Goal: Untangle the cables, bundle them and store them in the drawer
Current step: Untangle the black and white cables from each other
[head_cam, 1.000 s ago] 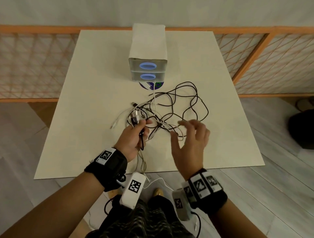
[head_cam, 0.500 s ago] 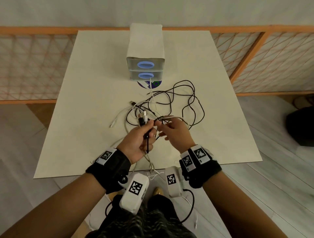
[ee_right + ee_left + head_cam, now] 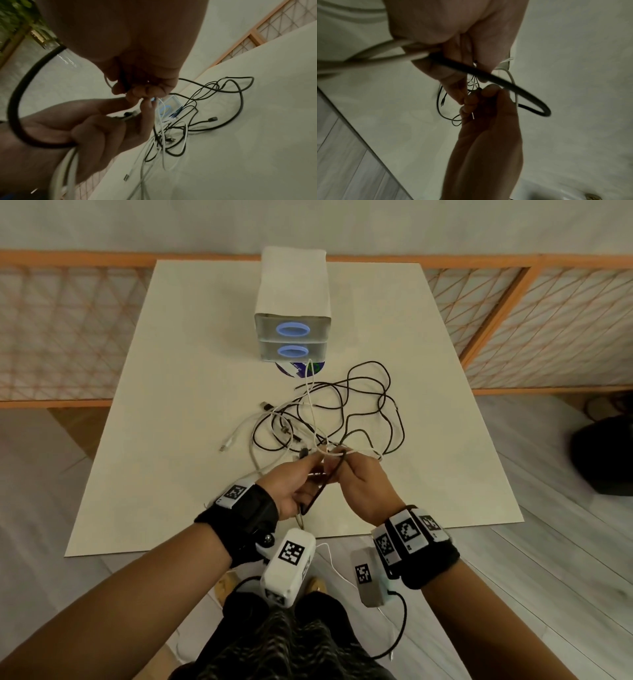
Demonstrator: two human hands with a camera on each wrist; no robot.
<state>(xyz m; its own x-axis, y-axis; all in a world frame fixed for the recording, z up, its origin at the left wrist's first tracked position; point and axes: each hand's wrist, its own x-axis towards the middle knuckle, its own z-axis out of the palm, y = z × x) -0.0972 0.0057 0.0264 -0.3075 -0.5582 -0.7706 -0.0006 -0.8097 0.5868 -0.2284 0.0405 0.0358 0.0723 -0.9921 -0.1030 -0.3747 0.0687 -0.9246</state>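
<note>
A tangle of black cables [image 3: 373, 412] and white cables [image 3: 310, 395] lies in the middle of the white table [image 3: 171, 440], in front of a small two-drawer unit [image 3: 293, 337] with blue ring handles. Both drawers are closed. My left hand [image 3: 298, 484] grips a bunch of cable ends, with a black cable [image 3: 488, 75] looping out of the fist and white strands [image 3: 368, 59] trailing back. My right hand [image 3: 356, 477] pinches a thin white cable [image 3: 161, 108] right beside the left fingertips. Both hands are raised just above the near side of the tangle.
A round blue and white disc [image 3: 298, 369] lies under the drawer unit's front. An orange wooden lattice fence [image 3: 548, 330] stands behind and beside the table. A dark object [image 3: 606, 453] sits on the floor at the right. Thin wires from the wrist cameras hang by my knees.
My right hand came in from open and hovering to pinching a white cable beside the left hand. Both hands drew slightly nearer to me, and the black cable loop now hangs between them.
</note>
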